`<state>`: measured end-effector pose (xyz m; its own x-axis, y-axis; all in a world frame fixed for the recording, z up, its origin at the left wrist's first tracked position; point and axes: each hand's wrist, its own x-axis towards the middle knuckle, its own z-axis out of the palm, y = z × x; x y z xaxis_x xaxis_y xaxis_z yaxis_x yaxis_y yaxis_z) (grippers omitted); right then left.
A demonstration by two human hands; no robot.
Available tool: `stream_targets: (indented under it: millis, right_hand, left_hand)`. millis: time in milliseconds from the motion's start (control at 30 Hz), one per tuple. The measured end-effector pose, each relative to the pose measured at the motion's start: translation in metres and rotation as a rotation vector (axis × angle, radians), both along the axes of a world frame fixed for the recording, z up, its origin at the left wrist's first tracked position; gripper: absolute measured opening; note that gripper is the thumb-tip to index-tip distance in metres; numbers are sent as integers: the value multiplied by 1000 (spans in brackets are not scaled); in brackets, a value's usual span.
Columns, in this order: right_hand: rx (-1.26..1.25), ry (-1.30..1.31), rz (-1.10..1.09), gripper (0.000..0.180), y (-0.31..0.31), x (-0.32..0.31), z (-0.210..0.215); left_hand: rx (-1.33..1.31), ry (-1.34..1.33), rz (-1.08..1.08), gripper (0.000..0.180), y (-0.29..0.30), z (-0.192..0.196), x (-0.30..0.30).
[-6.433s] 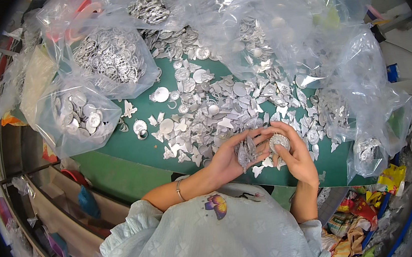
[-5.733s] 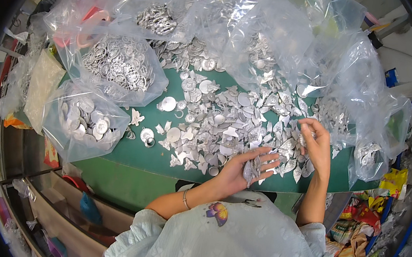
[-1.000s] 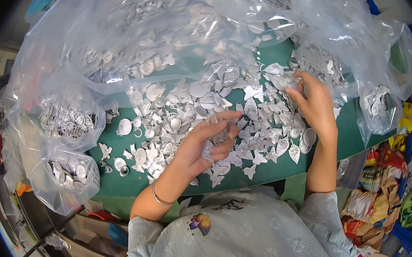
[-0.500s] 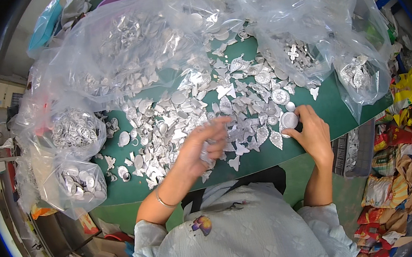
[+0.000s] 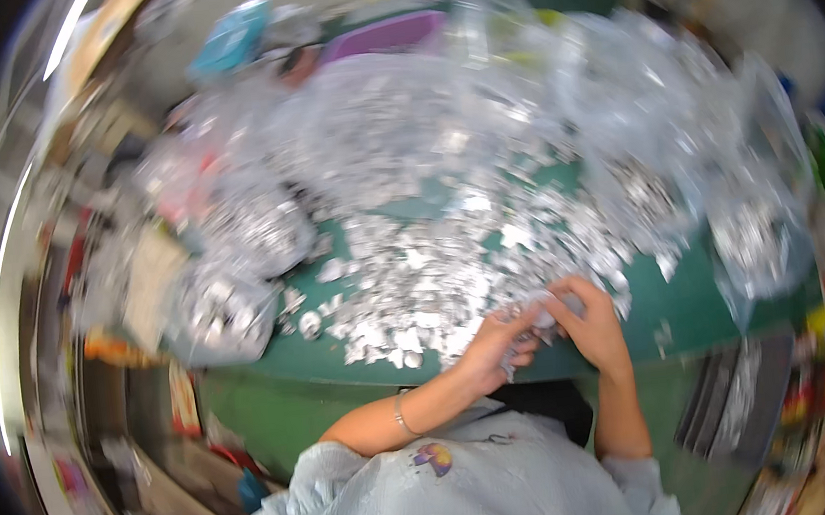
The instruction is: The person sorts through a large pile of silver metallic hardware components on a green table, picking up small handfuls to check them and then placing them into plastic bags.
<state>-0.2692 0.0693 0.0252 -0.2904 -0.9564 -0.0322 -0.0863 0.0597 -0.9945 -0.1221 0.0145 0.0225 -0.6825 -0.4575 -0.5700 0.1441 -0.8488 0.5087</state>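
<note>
Both of my hands meet over the near edge of the green table (image 5: 679, 305), in front of a heap of small silver metal pieces (image 5: 415, 277). The fingers of my left hand (image 5: 493, 353) are curled, with some silver pieces showing below them. Close beside it, the thumb and fingers of my right hand (image 5: 592, 324) close on a pale silver piece (image 5: 542, 314), which looks round. Motion blur hides its details, and I cannot tell whether the left fingertips touch it too.
Clear plastic bags of silver pieces stand at the left (image 5: 227, 312), the back (image 5: 369, 131) and the right (image 5: 757, 231). A purple tub (image 5: 389, 34) and a blue container (image 5: 231, 37) are behind. A dark crate (image 5: 734, 400) stands below the table's right side.
My right hand has left the round pieces at the table's right and come in to meet my left hand. The whole view has tilted and shifted, showing more of the room behind.
</note>
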Motion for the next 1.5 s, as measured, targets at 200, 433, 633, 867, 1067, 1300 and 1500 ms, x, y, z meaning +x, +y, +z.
stream_targets:
  millis: [200, 433, 633, 867, 1067, 1300, 1500]
  right_hand:
    - [-72, -38, -224, 11, 12, -16, -32]
    - [-173, 81, -335, 11, 12, -8, -34]
    - [-192, 204, -355, 11, 6, -13, -42]
    - [-155, 150, -379, 11, 5, -11, -42]
    - [-149, 204, -357, 9, 3, -13, -44]
    - [-151, 194, -389, 9, 2, -16, -36]
    - [-155, 213, -430, 8, 6, -13, -41]
  left_hand:
    - [-195, -141, 231, 13, -27, 24, 62]
    - [-356, -263, 567, 12, -61, 62, 149]
    - [-340, 48, 24, 13, -84, 107, 60]
    - [-262, 5, -104, 13, -76, 76, -39]
    - [-345, 129, 346, 14, -156, 75, -121]
    - [-338, 125, 41, 16, -79, 62, -103]
    - [-78, 18, -348, 11, -33, 21, -46]
